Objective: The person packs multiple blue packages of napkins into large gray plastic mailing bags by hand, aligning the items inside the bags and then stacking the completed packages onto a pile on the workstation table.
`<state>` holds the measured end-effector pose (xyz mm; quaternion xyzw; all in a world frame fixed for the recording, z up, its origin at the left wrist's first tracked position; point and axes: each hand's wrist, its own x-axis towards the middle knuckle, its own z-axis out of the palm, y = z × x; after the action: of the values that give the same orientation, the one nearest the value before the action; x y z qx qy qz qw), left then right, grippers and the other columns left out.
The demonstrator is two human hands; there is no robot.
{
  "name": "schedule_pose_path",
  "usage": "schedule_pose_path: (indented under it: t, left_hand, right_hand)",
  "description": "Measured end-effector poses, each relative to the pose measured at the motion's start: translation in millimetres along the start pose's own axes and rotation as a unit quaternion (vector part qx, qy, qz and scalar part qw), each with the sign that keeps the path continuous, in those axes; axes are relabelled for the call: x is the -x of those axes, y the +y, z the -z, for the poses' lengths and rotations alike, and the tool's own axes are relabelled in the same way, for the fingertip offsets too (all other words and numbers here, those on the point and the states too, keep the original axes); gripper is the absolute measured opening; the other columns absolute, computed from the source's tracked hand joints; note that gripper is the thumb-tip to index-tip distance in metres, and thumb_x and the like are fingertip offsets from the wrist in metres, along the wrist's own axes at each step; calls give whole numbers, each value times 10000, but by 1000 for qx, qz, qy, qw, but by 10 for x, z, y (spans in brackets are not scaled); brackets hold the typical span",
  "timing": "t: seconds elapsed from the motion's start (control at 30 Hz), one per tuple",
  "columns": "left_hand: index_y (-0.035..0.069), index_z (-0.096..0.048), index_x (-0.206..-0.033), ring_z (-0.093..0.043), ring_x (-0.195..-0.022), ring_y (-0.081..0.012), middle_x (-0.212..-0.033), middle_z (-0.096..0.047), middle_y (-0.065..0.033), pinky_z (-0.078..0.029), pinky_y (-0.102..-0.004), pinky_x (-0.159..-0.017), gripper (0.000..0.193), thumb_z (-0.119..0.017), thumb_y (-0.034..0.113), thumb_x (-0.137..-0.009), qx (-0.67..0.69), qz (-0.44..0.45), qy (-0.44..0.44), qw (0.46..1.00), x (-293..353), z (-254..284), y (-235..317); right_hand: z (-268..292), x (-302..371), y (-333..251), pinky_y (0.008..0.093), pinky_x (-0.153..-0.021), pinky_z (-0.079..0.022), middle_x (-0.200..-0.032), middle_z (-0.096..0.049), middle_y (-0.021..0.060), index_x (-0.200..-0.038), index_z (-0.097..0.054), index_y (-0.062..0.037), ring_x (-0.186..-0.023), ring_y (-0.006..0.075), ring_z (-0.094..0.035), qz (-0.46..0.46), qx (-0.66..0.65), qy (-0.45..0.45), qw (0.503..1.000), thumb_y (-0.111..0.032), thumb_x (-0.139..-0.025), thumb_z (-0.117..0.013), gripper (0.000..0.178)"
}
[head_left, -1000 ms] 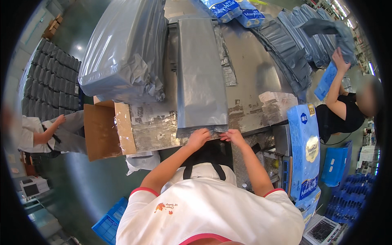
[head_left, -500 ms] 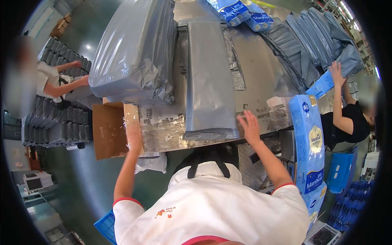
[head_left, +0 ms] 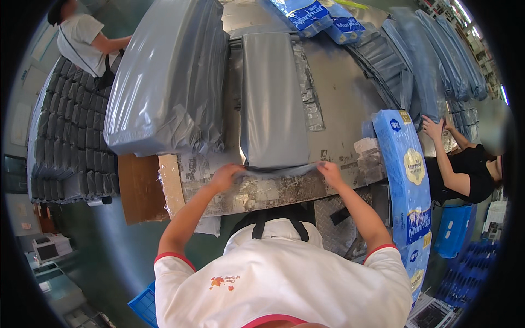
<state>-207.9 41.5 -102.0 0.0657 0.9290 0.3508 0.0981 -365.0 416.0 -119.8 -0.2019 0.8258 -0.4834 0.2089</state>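
A long grey plastic bag (head_left: 273,98) lies lengthwise before me on a metal-topped table (head_left: 339,120). Its near edge is lifted and blurred, stretched between my two hands. My left hand (head_left: 227,176) pinches the left corner of that edge, and my right hand (head_left: 330,174) pinches the right corner. To the left of the bag, close to it, stands a big bulky stack wrapped in shiny grey plastic (head_left: 164,76). Flat grey sheets show partly from under the bag.
Blue packs (head_left: 309,13) lie at the table's far side. A tall blue pack column (head_left: 404,175) rises at my right, and a cardboard box (head_left: 139,188) sits at the left corner. Co-workers stand on both sides; the right one handles grey bundles (head_left: 418,65).
Both hands have come onto the bag's near edge and taken its corners; that edge is raised. The right co-worker has hold of a long grey bundle, and the left one has shifted farther back.
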Motion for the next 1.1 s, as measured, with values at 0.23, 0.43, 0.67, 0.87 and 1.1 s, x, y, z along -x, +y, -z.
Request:
schedule_pose_path:
  t: [0.23, 0.43, 0.67, 0.87, 1.1]
  left_hand:
    - [29, -549, -763, -480, -694, -102, -687, -528, -11, -385, -240, -678, 187, -449, 173, -827, 522, 246, 297, 761, -653, -758, -518]
    - [58, -334, -1209, -460, -997, -185, -1108, -459, -104, -369, -314, -873, 443, -440, 261, -829, 676, 264, 201, 658, -1227, -400, -68]
    - [44, -96, -1327, -338, -1153, -233, -1295, -282, -143, -280, -330, -952, 783, -579, 240, -743, 604, 182, 114, 767, -1016, 895, 1060]
    - [-45, -65, -1307, -161, -1251, -252, -1343, -178, -183, -135, -328, -1011, 897, -601, 334, -697, 394, 71, 182, 898, -140, 1574, 1966]
    - [0, -207, -1294, -477, -1001, -193, -1130, -459, -115, -393, -292, -806, 868, -610, 411, -644, 425, 98, 430, 790, 966, 2469, 2016]
  right_hand:
    - [-616, -850, 333, 238, -583, -366, -633, -501, -13, -704, -543, -8, -616, 102, -442, -153, -192, 32, 969, -224, -814, -530, 243]
    - [-589, -1114, 15, 325, -894, -352, -1178, -438, 78, -1237, -326, -77, -1067, 195, -429, -245, -535, 51, 807, -417, -807, -495, 574]
    - [85, -982, -1070, 386, -858, -395, -1086, -516, 139, -1148, -436, -4, -989, 261, -500, -243, -546, -73, 798, -343, -741, -552, 542]
    - [103, -272, -1968, 357, -853, -400, -1089, -494, 139, -1168, -382, 6, -975, 245, -506, -70, -579, -59, 810, -309, -740, -548, 557]
    - [-178, -394, -3604, 350, -837, -405, -1096, -480, 124, -1185, -354, 3, -998, 209, -485, 63, -523, -157, 836, -313, -747, -549, 574]
